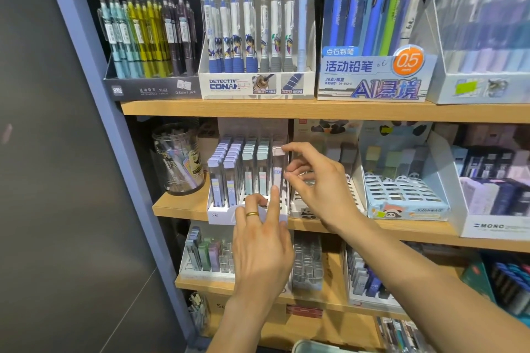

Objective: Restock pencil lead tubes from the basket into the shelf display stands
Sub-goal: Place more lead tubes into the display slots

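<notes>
The right hand pinches a lead tube standing rightmost in the white display stand on the middle shelf; the left hand (ring on one finger) touches the tube's base with a straight fingertip.

I am looking at a stationery shop. Wooden shelves run in tiers, each packed with retail display boxes. On the top tier a Detective Conan box holds upright mechanical pencils beside a box with an orange 0.5 badge. Small handwritten price stickers sit on the box fronts. The middle tier carries a white lead tube stand, a clear jar and a Mono box.
</notes>
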The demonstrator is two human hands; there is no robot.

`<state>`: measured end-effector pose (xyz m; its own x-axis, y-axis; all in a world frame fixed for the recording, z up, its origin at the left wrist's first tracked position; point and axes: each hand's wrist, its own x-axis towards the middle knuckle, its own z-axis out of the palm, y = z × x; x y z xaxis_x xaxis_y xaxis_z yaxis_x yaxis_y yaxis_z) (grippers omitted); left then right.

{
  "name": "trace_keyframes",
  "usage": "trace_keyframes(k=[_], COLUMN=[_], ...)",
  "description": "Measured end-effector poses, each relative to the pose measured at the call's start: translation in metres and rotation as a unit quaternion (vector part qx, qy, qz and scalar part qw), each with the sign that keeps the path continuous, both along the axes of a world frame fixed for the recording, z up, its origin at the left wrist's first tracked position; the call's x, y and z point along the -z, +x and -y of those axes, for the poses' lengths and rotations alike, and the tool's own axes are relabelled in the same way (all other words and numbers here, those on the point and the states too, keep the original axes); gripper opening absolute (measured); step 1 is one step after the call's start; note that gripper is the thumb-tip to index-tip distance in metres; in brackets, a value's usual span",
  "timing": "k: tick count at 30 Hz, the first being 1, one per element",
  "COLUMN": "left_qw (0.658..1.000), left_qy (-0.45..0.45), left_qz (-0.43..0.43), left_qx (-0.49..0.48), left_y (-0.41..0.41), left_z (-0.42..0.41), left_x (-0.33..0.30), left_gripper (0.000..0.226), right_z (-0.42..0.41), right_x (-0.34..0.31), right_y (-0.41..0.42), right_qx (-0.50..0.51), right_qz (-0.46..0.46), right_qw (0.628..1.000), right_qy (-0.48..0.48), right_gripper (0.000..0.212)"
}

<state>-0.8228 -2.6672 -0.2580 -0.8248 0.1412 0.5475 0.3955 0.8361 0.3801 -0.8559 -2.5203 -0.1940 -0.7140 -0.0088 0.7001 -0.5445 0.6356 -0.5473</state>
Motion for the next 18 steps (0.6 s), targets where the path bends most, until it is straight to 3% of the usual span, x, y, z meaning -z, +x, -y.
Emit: trace_keyframes(k=[5,9,14,18], left_qw=[1.0,0.999,0.985,0.98], left_qy=[-0.022,0.011,0.077,-0.006], left_qz=[0.004,-0.013,-0.102,-0.003], left_qx=[0.004,0.037,0.113,0.2], left_y=[-0.002,0.003,0.03,0.06], left_z=[0.001,0.004,0.003,-0.012], left_x=[0.003,0.003,0.006,0.05], left_gripper=[0.062,0.058,0.031,0.022], right_z=[0.004,0.004,-0.005,-0.025], right_x=[0.006,0.003,0.026,0.1], right_y=[0.001,0.011,0.082,0.16], right_qx=[0.005,0.009,0.002,0.068], right_qz=[0.017,0.021,0.072,0.17], right_qw=[1.0,0.999,0.995,0.97], right_qy=[0.019,0.022,-0.071,-0.162], right_gripper=[0.053,0.059,0.039,0.024])
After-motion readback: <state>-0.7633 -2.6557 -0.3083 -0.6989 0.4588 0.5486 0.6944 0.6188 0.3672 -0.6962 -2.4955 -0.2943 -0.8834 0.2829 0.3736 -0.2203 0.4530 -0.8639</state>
